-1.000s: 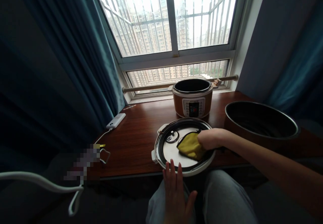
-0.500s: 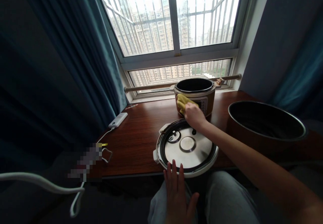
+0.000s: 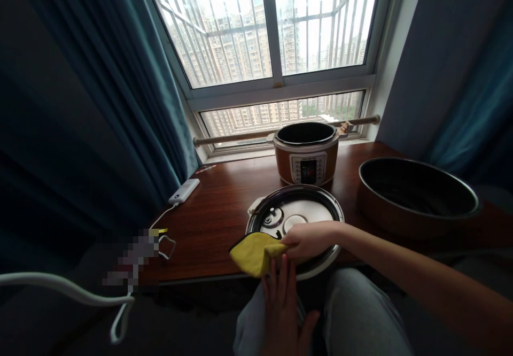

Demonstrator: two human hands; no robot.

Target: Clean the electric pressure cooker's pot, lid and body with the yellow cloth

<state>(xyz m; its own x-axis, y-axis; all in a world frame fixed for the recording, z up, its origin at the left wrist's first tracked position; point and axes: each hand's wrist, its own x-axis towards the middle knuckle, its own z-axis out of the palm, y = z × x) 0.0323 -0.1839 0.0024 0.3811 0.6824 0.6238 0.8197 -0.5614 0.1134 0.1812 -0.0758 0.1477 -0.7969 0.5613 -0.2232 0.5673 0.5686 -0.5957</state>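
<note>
A yellow cloth (image 3: 253,253) hangs from my right hand (image 3: 301,240), whose fingers are closed on one end of it. Both are over the near left part of an upturned pressure cooker lid (image 3: 318,211), a round lid with a metal inner face and dark seal. My left hand (image 3: 280,303) lies with fingers stretched out above my knee, fingertips by the lid's near rim and partly under the cloth. Behind the lid stands the brown cooker body (image 3: 285,162), its control panel facing me and its top uncovered.
To the right on the wooden table (image 3: 216,211) is a large dark round pot (image 3: 417,219). A white device (image 3: 184,191) with a cable lies at the left, near the blue curtain (image 3: 160,105). A barred window (image 3: 276,93) is behind the table.
My right hand has brought the yellow cloth from the cooker's front down toward me, over the lid. The cooker's panel now shows fully. My left hand has barely moved.
</note>
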